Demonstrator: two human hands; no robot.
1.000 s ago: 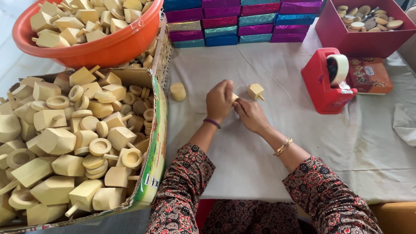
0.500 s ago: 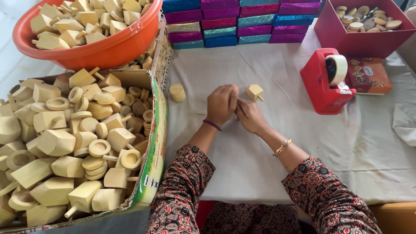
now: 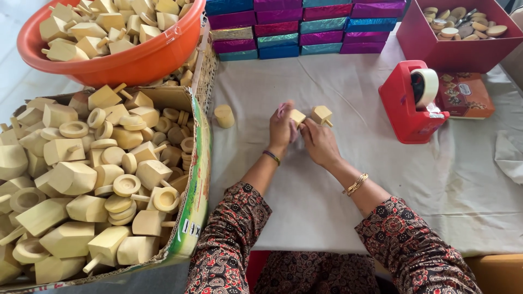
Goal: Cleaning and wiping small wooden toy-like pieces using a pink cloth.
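My left hand (image 3: pixel 281 130) and my right hand (image 3: pixel 319 142) meet at the middle of the cloth-covered table (image 3: pixel 348 179). Together they grip a small pale wooden block (image 3: pixel 297 116); a bit of pink material (image 3: pixel 281 110) shows at my left fingers. A second wooden block with a peg (image 3: pixel 321 115) sits just beyond my right hand. A short wooden cylinder (image 3: pixel 224 116) stands on the cloth to the left of my left hand.
A cardboard box (image 3: pixel 188 163) full of wooden spinning tops and rings fills the left. An orange basin (image 3: pixel 136 60) of wooden pieces sits behind it. Shiny coloured boxes (image 3: pixel 305 27) are stacked at the back. A red tape dispenser (image 3: pixel 408 103) and a red box (image 3: pixel 452 51) stand right.
Both hands have stayed together at the same spot, turning the small block slightly between the fingers. Everything else is unmoved.
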